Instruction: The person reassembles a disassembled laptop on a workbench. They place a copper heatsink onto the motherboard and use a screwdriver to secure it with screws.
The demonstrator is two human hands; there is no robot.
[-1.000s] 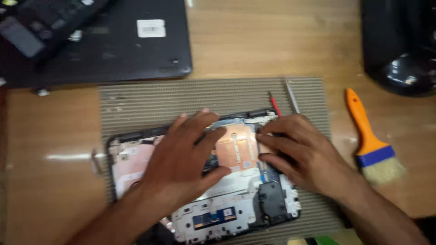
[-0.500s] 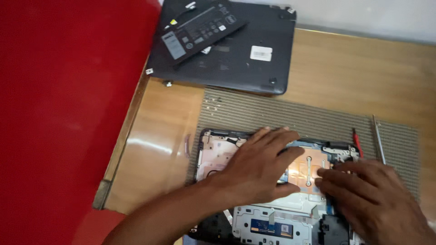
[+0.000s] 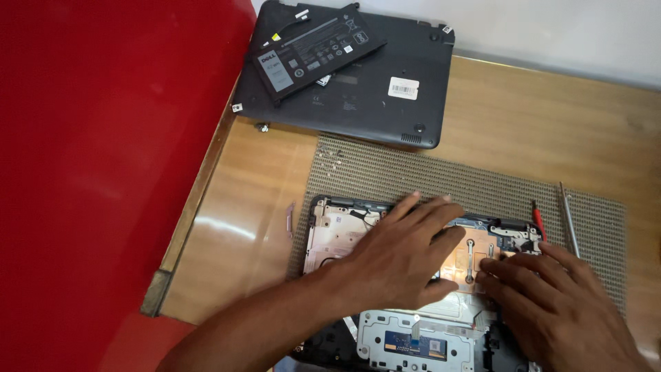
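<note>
My laptop chassis (image 3: 344, 231) lies opened up on the ribbed mat (image 3: 413, 172), and I judge the teardown well along: its dark bottom cover (image 3: 372, 103) is already off and set aside at the far end of the surface (image 3: 537, 131), with the flat battery pack (image 3: 310, 52) resting on top of it. My left hand (image 3: 399, 258) lies flat, fingers spread, across the boards, holding nothing, while my right hand (image 3: 551, 303) presses its loosely splayed fingertips by the copper heat plate (image 3: 475, 255), which still sits in place, so the inner parts remain to come out.
</note>
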